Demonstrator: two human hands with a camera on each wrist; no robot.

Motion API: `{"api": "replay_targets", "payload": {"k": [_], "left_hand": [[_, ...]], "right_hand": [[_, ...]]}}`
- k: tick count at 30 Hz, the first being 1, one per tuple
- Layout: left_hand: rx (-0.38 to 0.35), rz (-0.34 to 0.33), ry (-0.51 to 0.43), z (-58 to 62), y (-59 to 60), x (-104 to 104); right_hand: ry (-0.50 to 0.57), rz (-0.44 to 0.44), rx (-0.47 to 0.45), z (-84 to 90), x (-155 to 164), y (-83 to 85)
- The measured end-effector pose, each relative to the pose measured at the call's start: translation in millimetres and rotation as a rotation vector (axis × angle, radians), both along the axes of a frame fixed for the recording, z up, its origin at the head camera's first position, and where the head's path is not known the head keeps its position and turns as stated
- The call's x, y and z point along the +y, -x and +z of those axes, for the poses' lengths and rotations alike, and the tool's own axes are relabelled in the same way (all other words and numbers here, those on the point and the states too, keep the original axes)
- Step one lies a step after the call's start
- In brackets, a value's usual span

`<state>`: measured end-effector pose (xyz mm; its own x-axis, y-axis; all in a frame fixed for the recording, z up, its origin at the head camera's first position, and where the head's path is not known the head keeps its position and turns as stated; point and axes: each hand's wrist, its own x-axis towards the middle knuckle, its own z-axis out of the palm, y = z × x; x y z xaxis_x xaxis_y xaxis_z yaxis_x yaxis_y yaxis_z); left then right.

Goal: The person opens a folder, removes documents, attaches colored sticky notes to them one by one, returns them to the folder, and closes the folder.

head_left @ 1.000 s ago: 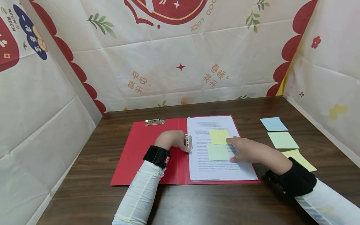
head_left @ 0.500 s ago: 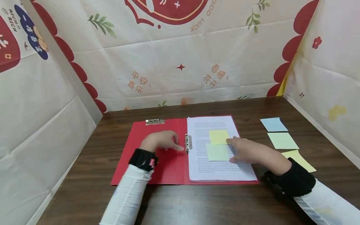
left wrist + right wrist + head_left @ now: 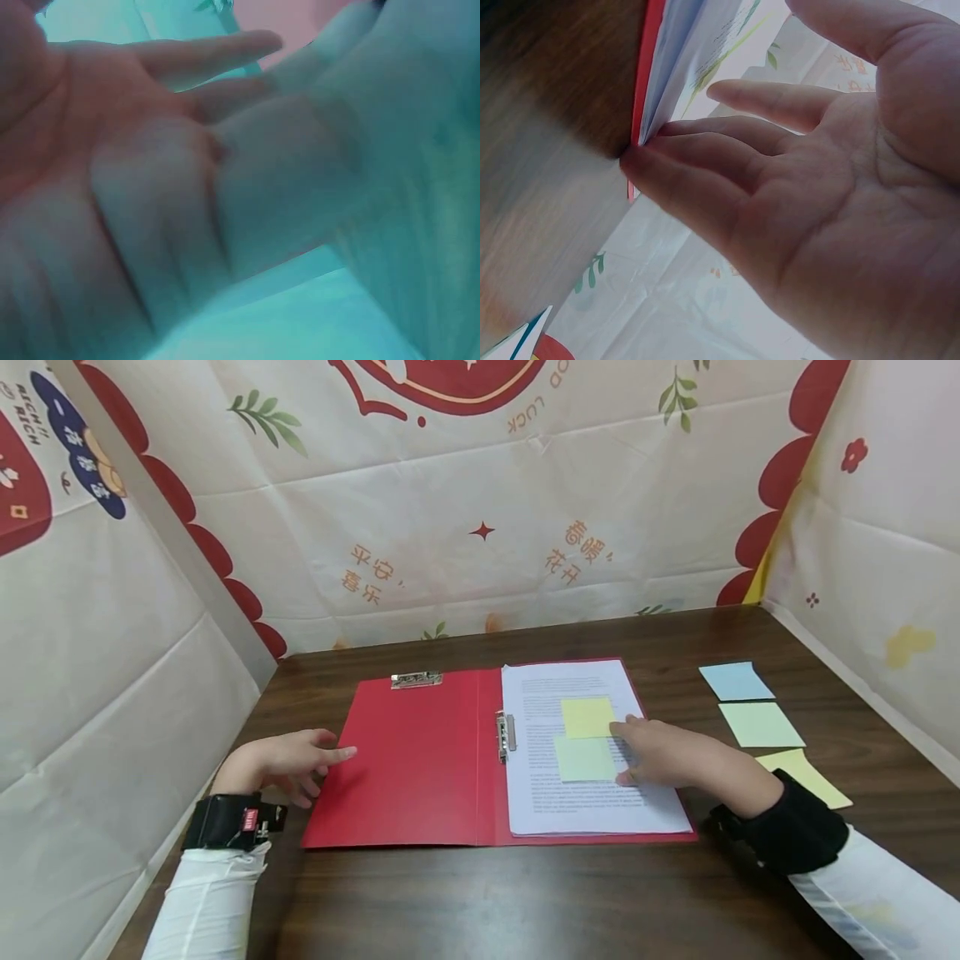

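Observation:
A red clip folder point(image 3: 412, 752) lies spread flat on the table, with a stack of printed sheets point(image 3: 577, 810) on its right half. On the top sheet sit a yellow sticky note point(image 3: 587, 717) and, just below it, a pale green sticky note point(image 3: 583, 760). My right hand point(image 3: 667, 756) rests on the right side of the sheets, its fingertips at the notes' right edges. In the right wrist view its fingers point(image 3: 690, 187) stretch out to the folder's edge. At the folder's left edge is my left hand point(image 3: 288, 762), holding nothing, fingers loosely spread.
Metal clips sit at the folder's middle point(image 3: 505, 737) and top left point(image 3: 416, 680). To the right, blue point(image 3: 737, 682), green point(image 3: 761, 724) and yellow point(image 3: 810, 777) notes lie in a column on the wooden table point(image 3: 480, 902). Printed cloth walls point(image 3: 420, 502) surround the table.
My left hand has left the middle clip and moved left across the folder to its left edge. The right hand has stayed on the sheets.

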<state>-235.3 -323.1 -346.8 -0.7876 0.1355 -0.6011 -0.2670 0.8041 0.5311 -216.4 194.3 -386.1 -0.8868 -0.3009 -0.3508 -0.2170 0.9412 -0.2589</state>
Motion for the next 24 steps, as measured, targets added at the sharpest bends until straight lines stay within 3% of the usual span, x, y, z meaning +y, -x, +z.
{"api": "replay_targets", "payload": {"k": [5, 10, 14, 18, 21, 24], "left_hand": [[0.007, 0.002, -0.103, -2.8, -4.3, -11.1], [0.058, -0.060, -0.168, 13.4, -10.7, -22.0], [0.190, -0.129, -0.243, 38.0, -22.4, -33.9], [0.348, -0.223, -0.433, 58.0, -33.3, -38.4], [0.425, -0.322, -0.575, 65.7, -36.1, -25.9], [0.500, -0.405, -0.627, 69.2, -36.7, 2.1]], "right_hand": [[0.013, 0.019, 0.006, -0.1, 0.2, 0.8], [0.014, 0.022, -0.005, -1.9, -1.0, 0.4], [0.018, 0.040, -0.017, -0.4, -1.6, -0.1], [0.023, 0.063, -0.013, 2.1, -0.9, 0.5], [0.034, 0.073, -0.010, 1.9, -1.5, 0.0], [0.049, 0.080, -0.013, 1.0, -5.6, -2.4]]}}
